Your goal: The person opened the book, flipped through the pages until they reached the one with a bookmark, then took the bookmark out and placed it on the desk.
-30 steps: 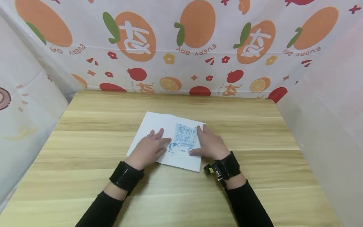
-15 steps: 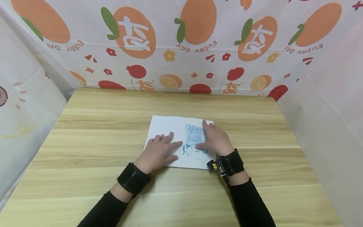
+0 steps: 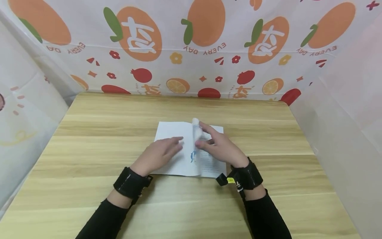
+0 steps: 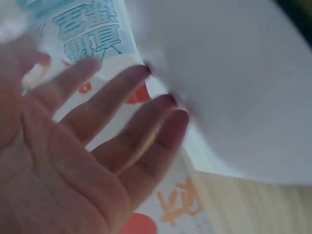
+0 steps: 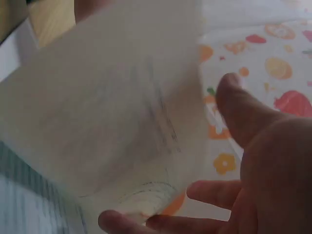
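An open booklet [image 3: 174, 130] with white pages lies on the table. One page [image 3: 196, 132] with blue print stands up and curls near the middle; printed text shows beneath it on the right side. My right hand [image 3: 222, 146] is behind this raised page, fingers spread. In the right wrist view, fingertips [image 5: 114, 220] meet the lower part of the lifted page [image 5: 112, 107], while the thumb lies apart from its edge. My left hand [image 3: 158, 154] is over the left page with fingers extended. The left wrist view shows its fingertips [image 4: 170, 100] close beside a white page [image 4: 234, 87].
The wood-grain table [image 3: 119, 113] extends around the booklet on all sides. A fruit-patterned cloth [image 3: 179, 39] hangs behind its far edge, and pale cloth hangs at both sides. Black bands [image 3: 131, 182] circle both wrists.
The booklet slid right and straightened. Afterwards the page with blue print rose from the right side and curled toward the middle with my right hand. My left hand went right, then drew back left.
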A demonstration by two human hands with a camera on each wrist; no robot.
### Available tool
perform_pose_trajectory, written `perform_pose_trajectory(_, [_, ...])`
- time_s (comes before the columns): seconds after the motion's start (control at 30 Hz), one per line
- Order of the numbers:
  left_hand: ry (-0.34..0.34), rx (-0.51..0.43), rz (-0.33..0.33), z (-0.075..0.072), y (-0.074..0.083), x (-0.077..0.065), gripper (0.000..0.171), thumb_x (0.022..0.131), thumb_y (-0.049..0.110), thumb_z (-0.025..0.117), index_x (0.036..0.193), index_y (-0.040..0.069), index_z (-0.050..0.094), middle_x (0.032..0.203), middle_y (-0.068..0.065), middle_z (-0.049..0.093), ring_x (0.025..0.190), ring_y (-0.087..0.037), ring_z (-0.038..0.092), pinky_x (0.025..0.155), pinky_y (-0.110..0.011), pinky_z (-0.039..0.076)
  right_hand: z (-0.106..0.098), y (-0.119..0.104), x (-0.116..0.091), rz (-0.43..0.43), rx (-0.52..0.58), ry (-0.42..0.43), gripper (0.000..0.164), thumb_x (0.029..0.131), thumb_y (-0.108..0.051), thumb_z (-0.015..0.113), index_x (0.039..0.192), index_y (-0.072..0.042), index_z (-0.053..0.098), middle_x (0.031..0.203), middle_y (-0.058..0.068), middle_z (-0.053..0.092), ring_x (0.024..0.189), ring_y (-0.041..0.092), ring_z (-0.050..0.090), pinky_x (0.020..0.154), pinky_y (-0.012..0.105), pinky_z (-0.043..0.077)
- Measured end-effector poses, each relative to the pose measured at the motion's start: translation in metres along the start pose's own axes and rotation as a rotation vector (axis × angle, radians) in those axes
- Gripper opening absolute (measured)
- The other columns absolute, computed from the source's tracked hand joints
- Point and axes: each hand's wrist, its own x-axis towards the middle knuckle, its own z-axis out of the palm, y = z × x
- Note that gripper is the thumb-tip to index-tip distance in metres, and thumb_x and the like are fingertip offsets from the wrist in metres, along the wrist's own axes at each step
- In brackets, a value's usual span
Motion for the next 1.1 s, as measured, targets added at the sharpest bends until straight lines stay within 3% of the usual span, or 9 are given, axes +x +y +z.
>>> perform_pose_trajectory(0.13, [0.029, -0.172, -0.090, -0.011, -0.004, -0.001, 0.056, 0.103, 0.049, 0.021, 0.147, 0.018, 0.034, 0.121, -0.020, 0.060, 0.107, -0.032, 0.057, 0.087, -0.054, 0.046, 0.014, -0.009, 0.002, -0.119, 0.025, -0.099, 0.067, 0.093, -0.052, 0.050, 0.150, -0.024, 0.027, 0.149, -0.003, 0.031, 0.104, 0.013, 0.059, 0.083, 0.039, 0.051])
perform_pose_trajectory(0.23, [0.006, -0.199, -0.122, -0.014, -0.007, -0.002, 0.065, 0.098, 0.052, 0.039, 0.153, 0.027, 0.014, 0.124, -0.022, 0.057, 0.111, -0.034, 0.054, 0.089, -0.057, 0.044, 0.026, -0.011, 0.004, -0.167, -0.056, -0.154, 0.066, 0.093, -0.055, 0.048, 0.148, -0.023, 0.032, 0.153, 0.001, 0.025, 0.110, 0.014, 0.056, 0.092, 0.040, 0.046])
perform_pose_trajectory(0.4, [0.026, -0.076, -0.056, -0.013, -0.014, -0.002, 0.105, 0.079, 0.019, 0.078, 0.151, 0.037, 0.004, 0.137, -0.016, 0.046, 0.120, -0.030, 0.047, 0.094, -0.054, 0.042, 0.036, -0.006, 0.009, -0.196, -0.147, -0.158, 0.063, 0.090, -0.058, 0.051, 0.142, -0.023, 0.044, 0.156, 0.004, 0.016, 0.113, 0.015, 0.055, 0.090, 0.041, 0.047])
perform_pose_trajectory(0.53, [0.044, 0.036, -0.044, -0.012, -0.014, -0.002, 0.110, 0.073, 0.005, 0.080, 0.152, 0.037, 0.010, 0.143, -0.018, 0.037, 0.113, -0.034, 0.052, 0.081, -0.051, 0.050, 0.031, 0.002, 0.011, -0.144, -0.199, -0.057, 0.058, 0.089, -0.053, 0.058, 0.138, -0.023, 0.050, 0.156, 0.003, 0.014, 0.115, 0.019, 0.053, 0.086, 0.041, 0.049])
perform_pose_trajectory(0.7, [0.076, 0.234, -0.037, -0.005, -0.008, -0.002, 0.112, 0.069, 0.001, 0.081, 0.151, 0.039, 0.015, 0.155, -0.022, 0.004, 0.115, -0.046, 0.046, 0.056, -0.040, 0.054, 0.014, 0.016, 0.011, 0.016, -0.329, 0.053, 0.067, 0.087, -0.052, 0.061, 0.143, -0.022, 0.042, 0.155, 0.007, 0.020, 0.133, 0.024, 0.032, 0.097, 0.053, 0.039])
perform_pose_trajectory(0.8, [0.097, 0.355, 0.007, 0.001, -0.005, -0.001, 0.102, 0.069, -0.001, 0.080, 0.148, 0.038, 0.029, 0.155, -0.019, -0.005, 0.126, -0.053, 0.028, 0.067, -0.046, 0.055, 0.002, 0.027, 0.011, 0.113, -0.384, 0.082, 0.077, 0.085, -0.052, 0.064, 0.147, -0.019, 0.034, 0.152, 0.009, 0.027, 0.136, 0.025, 0.025, 0.100, 0.055, 0.034])
perform_pose_trajectory(0.9, [0.073, 0.402, 0.043, 0.003, -0.001, -0.002, 0.074, 0.075, -0.001, 0.076, 0.137, 0.030, 0.051, 0.154, -0.019, 0.015, 0.131, -0.051, 0.020, 0.086, -0.055, 0.047, -0.006, 0.037, 0.010, 0.204, -0.428, 0.093, 0.086, 0.082, -0.050, 0.068, 0.149, -0.013, 0.029, 0.149, 0.013, 0.033, 0.137, 0.028, 0.024, 0.100, 0.057, 0.033])
perform_pose_trajectory(1.0, [0.037, 0.386, 0.032, 0.005, 0.003, -0.004, 0.050, 0.081, 0.000, 0.070, 0.124, 0.023, 0.064, 0.143, -0.017, 0.041, 0.129, -0.047, 0.030, 0.092, -0.058, 0.042, -0.009, 0.044, 0.010, 0.266, -0.453, 0.081, 0.092, 0.079, -0.049, 0.071, 0.149, -0.007, 0.027, 0.148, 0.017, 0.033, 0.136, 0.031, 0.024, 0.100, 0.057, 0.033])
perform_pose_trajectory(1.1, [0.020, 0.357, 0.008, 0.007, 0.006, -0.006, 0.035, 0.085, 0.009, 0.069, 0.119, 0.017, 0.067, 0.134, -0.018, 0.051, 0.123, -0.045, 0.041, 0.091, -0.057, 0.043, -0.008, 0.049, 0.011, 0.288, -0.469, 0.057, 0.095, 0.078, -0.050, 0.072, 0.148, -0.005, 0.027, 0.148, 0.018, 0.032, 0.136, 0.031, 0.025, 0.102, 0.054, 0.033])
